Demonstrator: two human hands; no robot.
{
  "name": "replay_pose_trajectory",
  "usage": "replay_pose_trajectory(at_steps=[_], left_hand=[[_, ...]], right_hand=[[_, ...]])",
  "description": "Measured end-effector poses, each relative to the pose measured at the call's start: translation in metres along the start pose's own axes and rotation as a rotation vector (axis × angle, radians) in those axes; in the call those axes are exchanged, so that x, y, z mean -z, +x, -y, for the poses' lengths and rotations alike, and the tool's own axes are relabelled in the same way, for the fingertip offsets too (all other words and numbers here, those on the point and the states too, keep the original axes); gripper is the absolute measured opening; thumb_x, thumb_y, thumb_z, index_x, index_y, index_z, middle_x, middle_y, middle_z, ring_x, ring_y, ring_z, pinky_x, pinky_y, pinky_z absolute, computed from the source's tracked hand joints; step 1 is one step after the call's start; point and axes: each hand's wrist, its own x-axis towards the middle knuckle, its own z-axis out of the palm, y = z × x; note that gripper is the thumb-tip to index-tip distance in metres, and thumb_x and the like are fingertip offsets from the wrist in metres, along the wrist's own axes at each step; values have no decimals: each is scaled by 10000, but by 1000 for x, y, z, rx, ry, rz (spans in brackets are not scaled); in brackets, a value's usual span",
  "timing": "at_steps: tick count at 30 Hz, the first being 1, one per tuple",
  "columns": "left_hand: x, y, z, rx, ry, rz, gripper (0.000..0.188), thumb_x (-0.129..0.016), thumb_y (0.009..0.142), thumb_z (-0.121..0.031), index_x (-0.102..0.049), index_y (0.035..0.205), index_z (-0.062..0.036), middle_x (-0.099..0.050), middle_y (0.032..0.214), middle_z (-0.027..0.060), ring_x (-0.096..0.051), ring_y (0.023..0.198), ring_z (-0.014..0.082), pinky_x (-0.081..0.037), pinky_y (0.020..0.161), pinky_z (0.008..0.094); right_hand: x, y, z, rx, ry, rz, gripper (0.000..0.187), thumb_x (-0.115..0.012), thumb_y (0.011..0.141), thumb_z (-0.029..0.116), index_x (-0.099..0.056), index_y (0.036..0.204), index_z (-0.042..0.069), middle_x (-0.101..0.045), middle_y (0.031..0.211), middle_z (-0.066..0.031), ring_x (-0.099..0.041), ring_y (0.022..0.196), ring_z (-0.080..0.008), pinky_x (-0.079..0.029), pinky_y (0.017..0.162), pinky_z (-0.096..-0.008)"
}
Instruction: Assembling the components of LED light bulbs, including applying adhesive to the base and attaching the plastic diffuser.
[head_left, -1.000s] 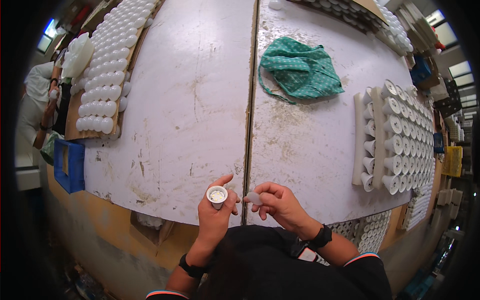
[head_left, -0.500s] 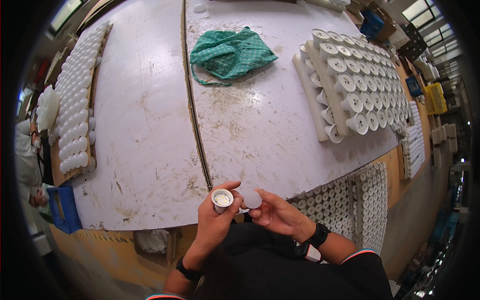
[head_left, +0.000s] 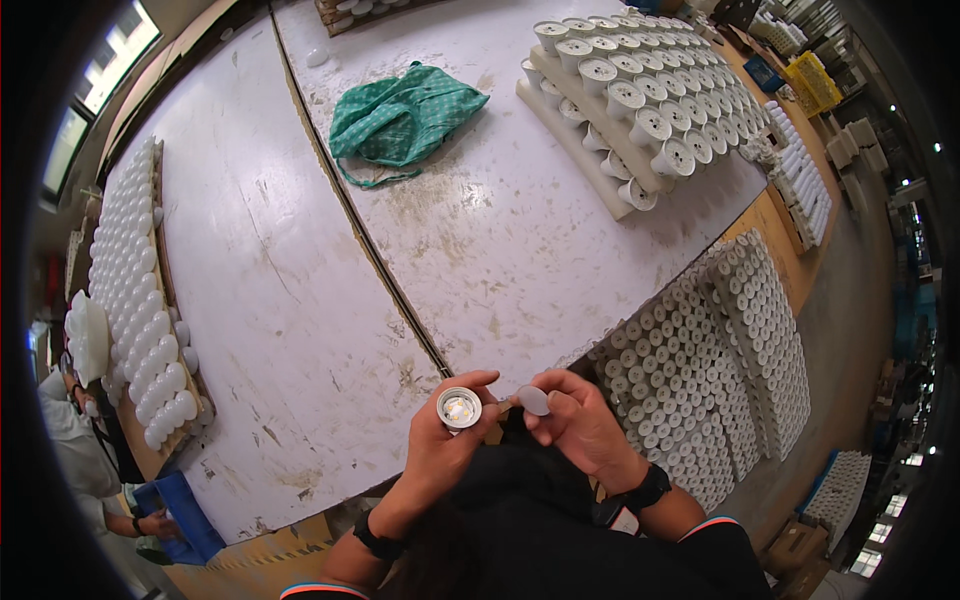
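My left hand (head_left: 435, 450) is closed around a white LED bulb base (head_left: 459, 409), its open end facing up. Several small yellow LED chips show on the white board inside it. Just to the right, my right hand (head_left: 590, 430) pinches a round, milky white bulb cover (head_left: 534, 400) between thumb and fingers, tilted so its disc-like face shows. A small gap separates the cover from the base. Both hands are held at the near edge of the white table (head_left: 300, 380).
A crumpled green dotted cloth (head_left: 400, 120) lies mid-table. Racked white bulb bases (head_left: 650, 125) stand far right, and more trays of bases (head_left: 690, 390) sit lower right. Rows of white bulb covers (head_left: 140, 320) line the left. A person's hand (head_left: 158, 524) is beside a blue crate (head_left: 180, 510).
The view has turned right, so the cloth and racks appear further left and higher. My right hand has tilted the cover; my left hand still holds the base.
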Motion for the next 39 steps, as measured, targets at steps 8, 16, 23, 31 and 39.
replay_pose_trajectory(at_steps=[8,16,23,31,39], left_hand=[[9,-11,0,-196,19,204,189,-585,775,-3,-556,961,-15,-590,864,38,-550,782,95,-444,687,226],[14,-17,2,-175,35,222,211,-574,753,28,-548,956,-20,-587,861,54,-552,779,115,-445,687,244],[18,-18,-2,-220,125,189,242,-574,736,31,-544,968,-29,-581,844,89,-573,753,174,-450,662,266],[22,-18,-1,-250,168,185,260,-593,718,16,-545,968,-36,-580,851,116,-589,761,234,-457,652,289],[23,-17,-6,-287,215,154,255,-593,709,19,-547,953,-38,-574,827,118,-582,738,263,-455,630,303]], right_hand=[[-60,-21,-8,1090,-1421,-85,325,-741,624,90,-621,926,94,-602,947,-37,-561,764,-161,-425,653,-250],[-71,-14,-16,1205,-1634,-125,325,-721,637,134,-615,942,98,-597,945,-18,-550,781,-143,-370,660,-270],[-74,-14,-22,1173,-1685,-103,288,-718,650,113,-610,913,69,-590,932,-74,-547,792,-205,-423,677,-298],[-75,-10,-25,1189,-1646,-108,322,-708,644,104,-615,952,89,-589,948,-22,-543,789,-157,-387,666,-278],[-77,-9,-25,1175,-1656,-82,263,-702,669,110,-619,912,54,-584,936,-83,-543,795,-215,-446,666,-299]])
